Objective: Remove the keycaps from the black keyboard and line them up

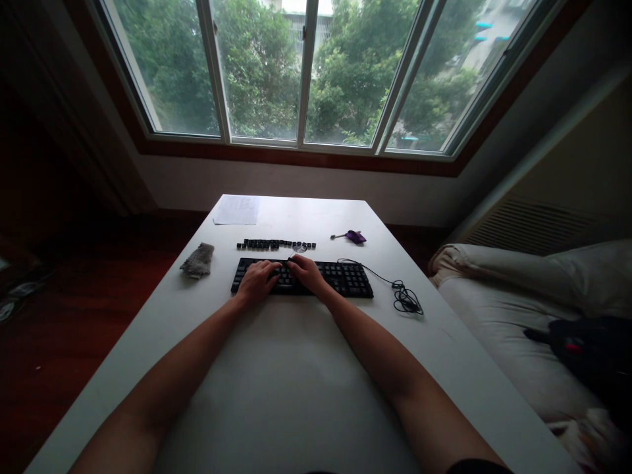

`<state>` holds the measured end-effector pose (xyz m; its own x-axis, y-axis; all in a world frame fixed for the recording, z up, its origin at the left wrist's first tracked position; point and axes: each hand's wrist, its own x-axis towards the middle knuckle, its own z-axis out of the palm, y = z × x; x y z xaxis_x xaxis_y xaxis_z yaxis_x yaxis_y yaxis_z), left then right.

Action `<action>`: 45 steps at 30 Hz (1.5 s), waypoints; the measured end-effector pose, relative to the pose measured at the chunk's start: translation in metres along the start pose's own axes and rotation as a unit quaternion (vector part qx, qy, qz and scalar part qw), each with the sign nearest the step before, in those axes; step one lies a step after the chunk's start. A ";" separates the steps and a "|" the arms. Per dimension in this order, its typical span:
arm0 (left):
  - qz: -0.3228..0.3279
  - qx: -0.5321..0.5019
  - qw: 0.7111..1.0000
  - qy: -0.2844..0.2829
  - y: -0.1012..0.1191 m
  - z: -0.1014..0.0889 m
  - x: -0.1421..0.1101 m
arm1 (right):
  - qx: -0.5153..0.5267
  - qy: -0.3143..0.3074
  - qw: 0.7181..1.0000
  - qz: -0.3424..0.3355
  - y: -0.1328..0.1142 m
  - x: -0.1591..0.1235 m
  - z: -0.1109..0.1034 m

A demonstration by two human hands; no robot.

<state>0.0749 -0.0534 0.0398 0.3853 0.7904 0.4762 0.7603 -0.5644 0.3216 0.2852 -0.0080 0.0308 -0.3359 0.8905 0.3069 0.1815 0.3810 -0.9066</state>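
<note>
A black keyboard (pixel 353 278) lies across the white table, some of its keys covered by my hands. My left hand (pixel 257 280) rests on its left half, fingers reaching to the right and thumb a little apart. Over the middle, my right hand (pixel 306 272) has its thumb and fingers closed together near the upper key rows. A small dark piece shows at those fingertips, too small to name. Just beyond them lies a small clear, roundish thing (pixel 299 249). Loose black keycaps (pixel 261 244) stand in a row behind the keyboard.
A purple brush-like tool (pixel 355 237) lies at the back right. The coiled black cable (pixel 407 299) is right of the keyboard. A grey cloth (pixel 198 261) sits near the left edge, and paper sheets (pixel 237 210) at the far left corner. A bed (pixel 494 316) stands to the right.
</note>
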 end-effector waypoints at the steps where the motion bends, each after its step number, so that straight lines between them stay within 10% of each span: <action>1: -0.002 -0.003 1.000 0.002 0.000 0.000 0.000 | 0.001 0.000 1.000 0.000 0.000 0.000 0.000; 45: -0.038 -0.081 0.993 0.080 0.008 -0.006 -0.001 | -0.008 0.005 1.000 0.004 -0.005 0.000 0.000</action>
<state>0.0774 -0.0602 0.0470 0.2322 0.7916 0.5652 0.6854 -0.5454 0.4823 0.2843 -0.0101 0.0349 -0.3259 0.8960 0.3017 0.1986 0.3769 -0.9047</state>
